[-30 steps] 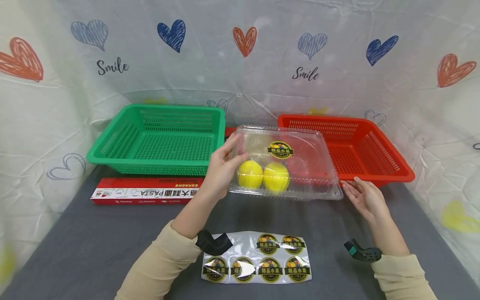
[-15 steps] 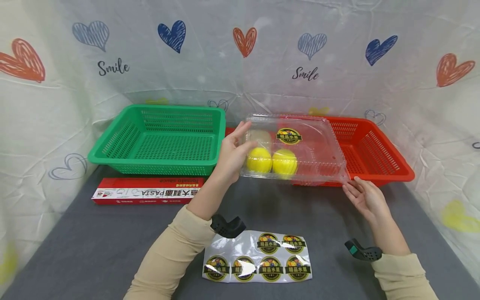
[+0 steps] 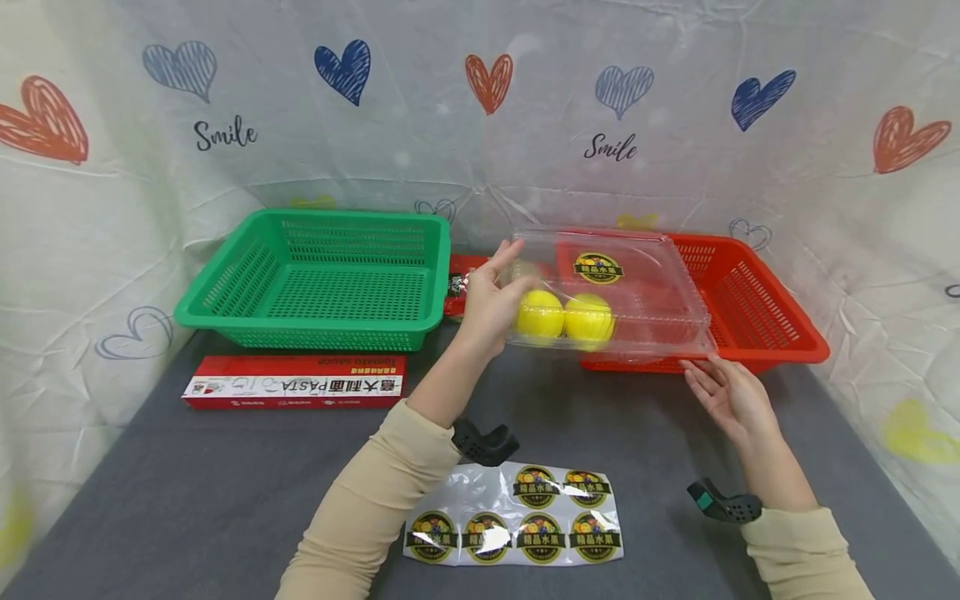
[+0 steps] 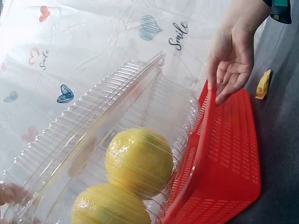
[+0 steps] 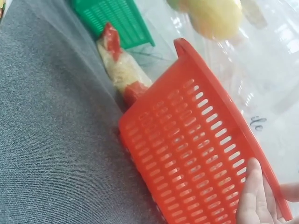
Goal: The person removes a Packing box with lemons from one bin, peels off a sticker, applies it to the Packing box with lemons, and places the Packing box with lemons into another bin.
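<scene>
My left hand [image 3: 491,308] grips the left end of a clear plastic fruit box [image 3: 652,321], held tilted above the table and overlapping the red basket [image 3: 772,304] in the head view. Inside sit yellow round fruits [image 3: 588,319], bunched at the left end; a black-and-gold round label [image 3: 597,267] is stuck on the lid. My right hand [image 3: 738,404] pinches the front rim of the basket. In the right wrist view, its thumb is over the rim and its fingers [image 5: 252,189] lie against the slotted outer wall. The left wrist view shows the fruit box [image 4: 135,100] right beside the basket's rim.
A green basket [image 3: 352,329] stands back left, with a red-and-white pasta box [image 3: 292,383] before it. A sheet of round labels [image 3: 491,487] lies in front. Between the baskets lies a red-ended bag [image 5: 124,74]. A printed cloth [image 3: 420,150] hangs behind.
My left hand has carried the fruit box up and to the right, farther over the red basket. My right hand keeps its place at the rim.
</scene>
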The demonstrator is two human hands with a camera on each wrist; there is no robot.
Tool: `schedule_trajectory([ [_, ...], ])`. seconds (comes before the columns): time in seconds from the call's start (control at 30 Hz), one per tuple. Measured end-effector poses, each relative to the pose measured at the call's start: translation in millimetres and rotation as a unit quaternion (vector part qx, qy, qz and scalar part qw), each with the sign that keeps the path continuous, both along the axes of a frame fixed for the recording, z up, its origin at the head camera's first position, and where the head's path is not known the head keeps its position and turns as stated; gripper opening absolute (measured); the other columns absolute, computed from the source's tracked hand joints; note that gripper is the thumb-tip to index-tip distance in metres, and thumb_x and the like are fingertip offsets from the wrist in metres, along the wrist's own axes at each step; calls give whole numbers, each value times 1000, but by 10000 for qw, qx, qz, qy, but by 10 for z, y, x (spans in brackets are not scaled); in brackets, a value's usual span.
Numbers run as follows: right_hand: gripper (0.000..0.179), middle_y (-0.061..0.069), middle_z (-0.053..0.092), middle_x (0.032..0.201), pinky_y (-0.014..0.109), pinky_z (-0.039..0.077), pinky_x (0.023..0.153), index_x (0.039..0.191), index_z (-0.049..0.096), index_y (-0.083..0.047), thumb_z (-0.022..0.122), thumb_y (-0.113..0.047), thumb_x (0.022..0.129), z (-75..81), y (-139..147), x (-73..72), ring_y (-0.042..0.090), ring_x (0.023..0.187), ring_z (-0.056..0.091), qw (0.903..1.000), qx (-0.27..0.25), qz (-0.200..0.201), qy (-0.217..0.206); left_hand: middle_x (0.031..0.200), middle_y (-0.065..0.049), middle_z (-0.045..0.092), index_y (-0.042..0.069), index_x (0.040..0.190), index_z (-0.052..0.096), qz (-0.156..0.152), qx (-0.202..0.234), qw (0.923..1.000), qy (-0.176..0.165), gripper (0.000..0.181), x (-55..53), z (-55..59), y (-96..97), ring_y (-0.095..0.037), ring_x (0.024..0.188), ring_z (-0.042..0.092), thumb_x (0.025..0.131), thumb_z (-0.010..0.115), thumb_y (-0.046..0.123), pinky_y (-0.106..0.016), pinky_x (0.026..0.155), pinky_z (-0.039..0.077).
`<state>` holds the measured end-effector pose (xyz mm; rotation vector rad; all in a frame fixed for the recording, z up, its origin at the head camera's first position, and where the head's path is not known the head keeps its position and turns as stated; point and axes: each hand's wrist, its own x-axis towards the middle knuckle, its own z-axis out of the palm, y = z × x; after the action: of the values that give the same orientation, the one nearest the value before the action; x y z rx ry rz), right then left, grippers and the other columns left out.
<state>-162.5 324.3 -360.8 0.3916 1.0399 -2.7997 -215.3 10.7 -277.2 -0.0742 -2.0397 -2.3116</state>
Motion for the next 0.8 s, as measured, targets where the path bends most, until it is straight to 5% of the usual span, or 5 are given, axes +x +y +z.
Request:
schedule_trajectory([
  [0.5, 18, 6, 67, 97, 32, 49, 83, 105, 56, -12, 59, -14, 88, 6, 7, 2, 25, 91, 65, 9997, -18, -173, -198, 147, -1, 28, 8, 133, 48, 40, 797, 9968, 42, 50, -135, -77, 338, -15, 130, 33, 85, 56, -5, -25, 94, 41],
  [0.8, 18, 6, 66, 97, 32, 49, 83, 108, 53, -12, 55, -14, 91, 5, -7, 2, 24, 91, 65, 9997, 72, -179, -179, 149, -3, 24, 6, 134, 45, 138, 726, 9972, 88, 50, -218, -130, 480, -15, 131, 32, 86, 53, -4, -24, 95, 40],
])
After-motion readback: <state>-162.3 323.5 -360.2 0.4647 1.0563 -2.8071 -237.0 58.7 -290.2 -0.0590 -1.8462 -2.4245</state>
